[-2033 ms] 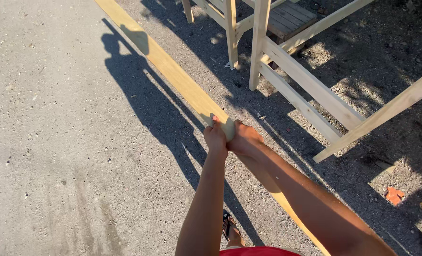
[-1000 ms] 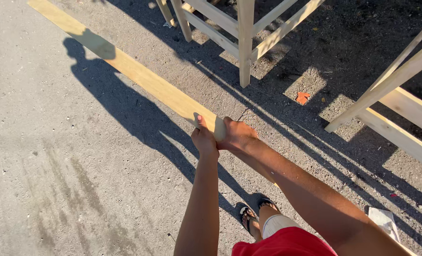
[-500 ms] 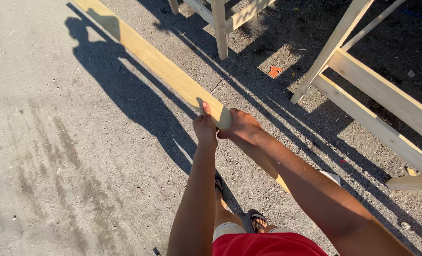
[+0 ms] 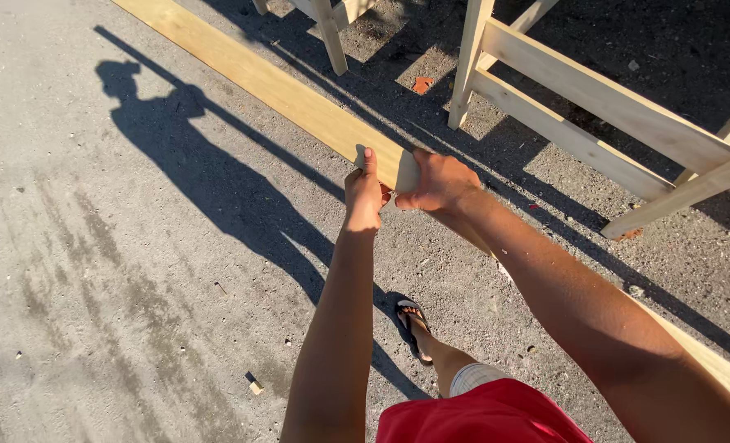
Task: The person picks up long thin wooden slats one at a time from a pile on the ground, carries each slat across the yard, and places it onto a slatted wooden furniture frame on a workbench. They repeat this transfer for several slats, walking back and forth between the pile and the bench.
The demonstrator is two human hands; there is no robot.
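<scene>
Since half a second ago, both hands have carried the long pale yellow wooden plank (image 4: 283,90) onward past the pale wooden frame (image 4: 595,98). My left hand (image 4: 365,195) and right hand (image 4: 439,182) each keep a closed grip on it, raised above the grey gravel ground (image 4: 94,287). I judge the carrying is under way; next calls for steady walking. Its surface looks flat, smooth and sunlit.

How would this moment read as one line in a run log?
left hand: grip on long plank | right hand: grip on same plank | plank: held over gravel ground | nearby: wooden frames
</scene>
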